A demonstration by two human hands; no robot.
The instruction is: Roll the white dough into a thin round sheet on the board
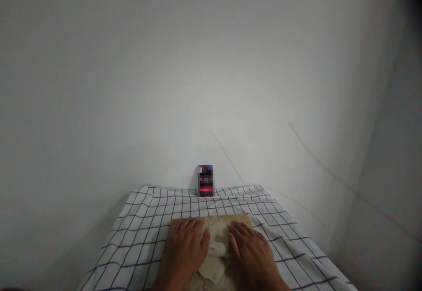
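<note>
My left hand [189,242] lies palm down over the left side of a wooden board [244,217], fingers stretched forward, thumb pointing inward. Mirroring it on the right side, my right hand [247,242] also rests palm down with its fingers extended. Between the two thumbs runs a pale, rounded bar [217,249], its ends hidden by my hands; I cannot tell whether it is a rolling pin or rolled dough. Just nearer to me, a flat, pale sheet of dough [214,270] lies on the board. White flour [218,227] dusts the wood beyond the bar.
A white cloth with a dark grid pattern [138,229] covers the table under the board. At its far edge, a phone-like upright object [206,180], blurred into blocks, leans against the white wall [204,84]. Another wall [389,163] stands on the right.
</note>
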